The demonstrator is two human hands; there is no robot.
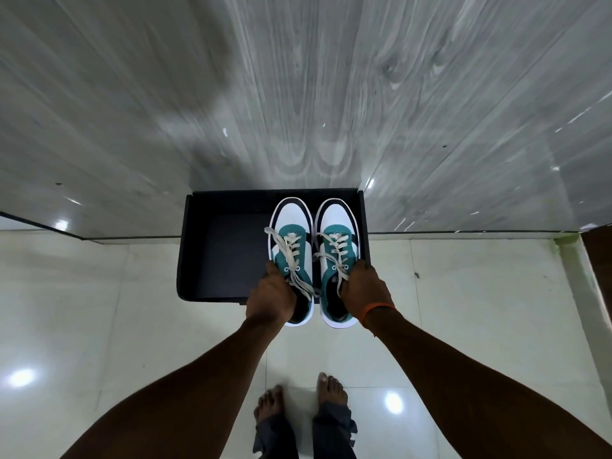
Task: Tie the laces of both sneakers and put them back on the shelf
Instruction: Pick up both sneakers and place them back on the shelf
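Observation:
Two white, teal and black sneakers stand side by side, toes pointing away from me, over the right half of a black shelf [218, 253]. My left hand [271, 298] grips the left sneaker [291, 223] at its collar. My right hand [366, 291], with an orange band at the wrist, grips the right sneaker [336, 220] the same way. Cream laces lie across both tongues; on the left sneaker loose ends trail toward the heel. Both heels stick out past the shelf's near edge. I cannot tell whether the soles touch the shelf.
The black shelf stands against a grey wood-grain wall [298, 94]. Glossy pale floor tiles [99, 309] lie below. My bare feet [301, 402] stand just behind the shelf. A brown door edge [601, 260] shows at the right.

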